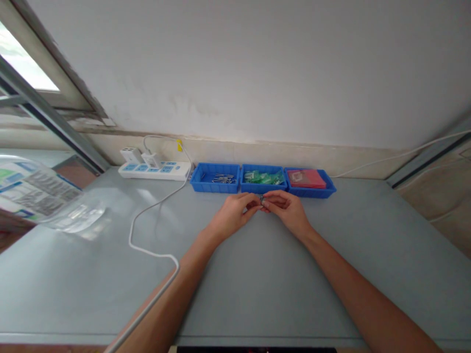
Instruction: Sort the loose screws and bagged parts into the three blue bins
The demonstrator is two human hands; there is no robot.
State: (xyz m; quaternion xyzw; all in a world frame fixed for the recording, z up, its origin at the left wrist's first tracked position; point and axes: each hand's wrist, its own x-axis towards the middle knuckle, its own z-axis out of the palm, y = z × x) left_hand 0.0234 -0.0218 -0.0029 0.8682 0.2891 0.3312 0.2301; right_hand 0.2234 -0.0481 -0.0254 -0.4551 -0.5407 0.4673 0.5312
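My left hand (237,211) and my right hand (289,208) meet over the grey table, fingertips almost touching. Between them they pinch a small dark, metallic-looking piece (261,199), mostly covered by the fingers, so its kind does not show. Just beyond the hands three blue trays stand in a row. The left tray (209,187) has several thin metal pieces (224,179) in it. Small green-and-clear plastic packets (263,177) fill the middle tray (257,188). In the right tray (312,193) lie flat red packets (307,178).
A white power strip (172,171) with plugged-in adapters stands by the wall, left of the trays. Its white cable (154,254) runs across the table (250,289) and over my left forearm. At the far left is a clear plastic container (79,215) with a printed label.
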